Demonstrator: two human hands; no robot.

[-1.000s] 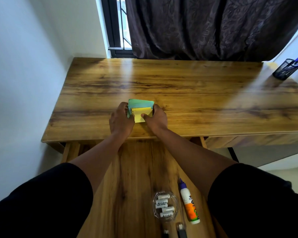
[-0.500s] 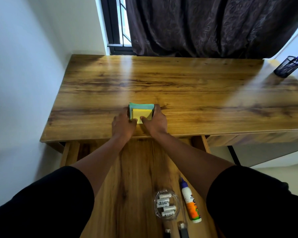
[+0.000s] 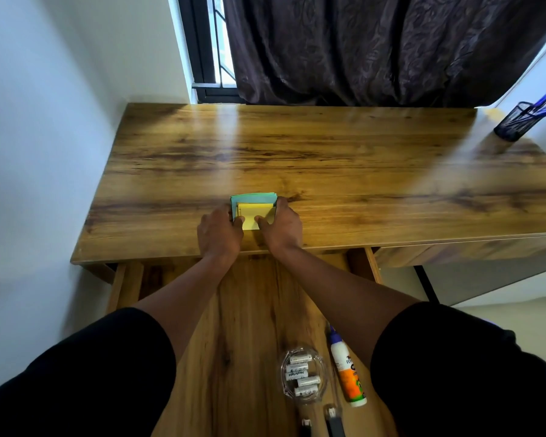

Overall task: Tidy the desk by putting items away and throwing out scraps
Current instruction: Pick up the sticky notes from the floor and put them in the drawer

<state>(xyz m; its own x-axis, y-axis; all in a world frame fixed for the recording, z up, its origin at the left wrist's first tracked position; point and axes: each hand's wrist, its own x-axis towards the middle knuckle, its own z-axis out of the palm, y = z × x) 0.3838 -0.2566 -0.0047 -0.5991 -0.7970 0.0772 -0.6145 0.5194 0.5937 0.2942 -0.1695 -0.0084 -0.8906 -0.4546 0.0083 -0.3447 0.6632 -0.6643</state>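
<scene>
- There is one view only, from a camera on the person's head, looking forward and steeply down.
- It faces the far wall, where a dark curtain (image 3: 375, 48) hangs behind the tabletop (image 3: 328, 159).
- The wide lens bends the edges; both forearms reach out from the bottom of the frame.
- The open drawer (image 3: 249, 310) lies nearest, right beneath the camera; the pen holder (image 3: 514, 123) sits far off at the right corner.

Dark curtain (image 3: 375, 48) hangs behind the tabletop (image 3: 328, 159), covering most of the window (image 3: 216, 42). White walls (image 3: 44, 121) on both sides. Pale floor (image 3: 517, 313) at lower right.
</scene>
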